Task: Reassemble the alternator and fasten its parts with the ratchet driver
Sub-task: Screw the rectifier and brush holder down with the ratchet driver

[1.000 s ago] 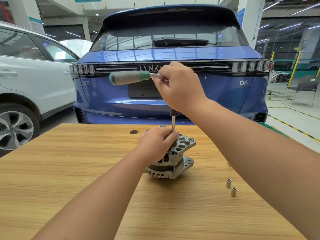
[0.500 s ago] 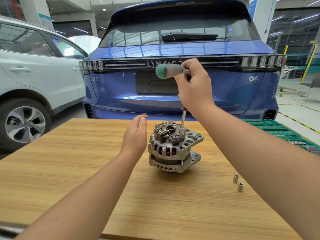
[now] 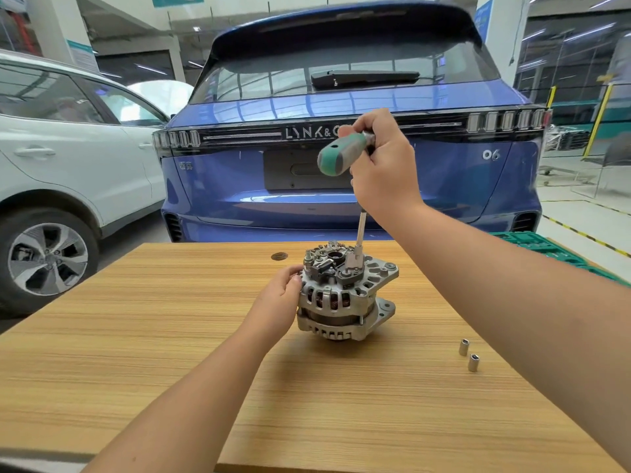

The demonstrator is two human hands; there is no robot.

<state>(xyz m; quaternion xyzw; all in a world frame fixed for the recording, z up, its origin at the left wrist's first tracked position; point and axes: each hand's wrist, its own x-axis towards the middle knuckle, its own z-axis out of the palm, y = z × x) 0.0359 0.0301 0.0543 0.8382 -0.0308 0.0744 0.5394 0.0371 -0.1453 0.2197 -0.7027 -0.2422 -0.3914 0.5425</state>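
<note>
The alternator (image 3: 345,291) stands upright on the wooden desk (image 3: 170,336), near the middle of its far edge, with its open rear end facing up. The left hand (image 3: 278,300) rests against the alternator's left side, fingers curled onto the housing, so its grip is on the alternator. The right hand (image 3: 384,165) is raised above it and closes its grip round the head of the ratchet driver (image 3: 341,153), whose green and grey handle sticks out toward the left. From that hand a thin metal shaft runs down, slightly tilted, and its socket end sits on a fastener on the alternator's top, right of centre. Two small loose sockets (image 3: 468,355) stand close together near the desk's right edge, well apart from the alternator. A green tool case (image 3: 546,249) lies beyond the far right corner.
</note>
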